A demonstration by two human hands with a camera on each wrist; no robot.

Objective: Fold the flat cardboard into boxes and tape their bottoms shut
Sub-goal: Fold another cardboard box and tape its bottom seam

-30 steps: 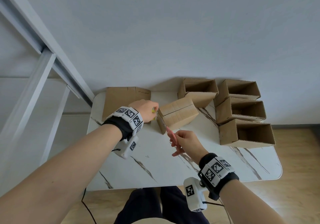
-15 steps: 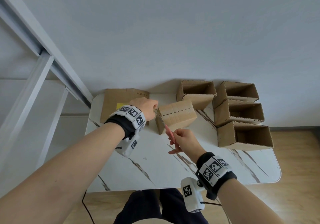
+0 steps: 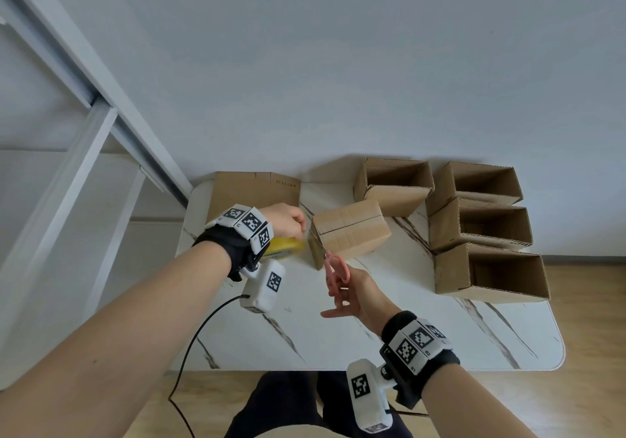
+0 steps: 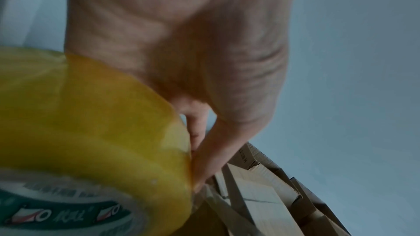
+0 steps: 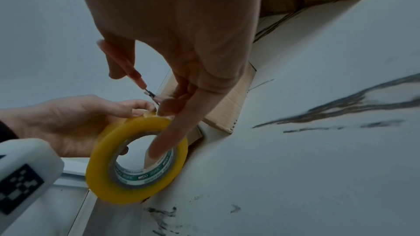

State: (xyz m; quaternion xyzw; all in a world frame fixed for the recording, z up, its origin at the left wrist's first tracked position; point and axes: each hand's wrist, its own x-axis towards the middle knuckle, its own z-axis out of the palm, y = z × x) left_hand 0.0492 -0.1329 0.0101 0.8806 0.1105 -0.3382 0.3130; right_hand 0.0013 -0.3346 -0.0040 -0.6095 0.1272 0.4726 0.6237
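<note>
Yellow tape roll [image 5: 136, 164] being gripped by left hand [image 5: 68, 123], right hand [image 5: 181, 51] working scissors [image 5: 136, 76] beside fingertips [image 5: 141, 104]: nick risk.

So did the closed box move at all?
No. The closed box lies in the same spot on the table, its far corner right by the open box behind it, as before.

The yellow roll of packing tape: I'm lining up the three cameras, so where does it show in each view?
Head: the yellow roll of packing tape peeks out under the left hand, left of centre.
Left wrist: it fills the lower left.
Right wrist: lower centre-left, held upright.
Shared landmark: the closed brown cardboard box beside the roll.
</note>
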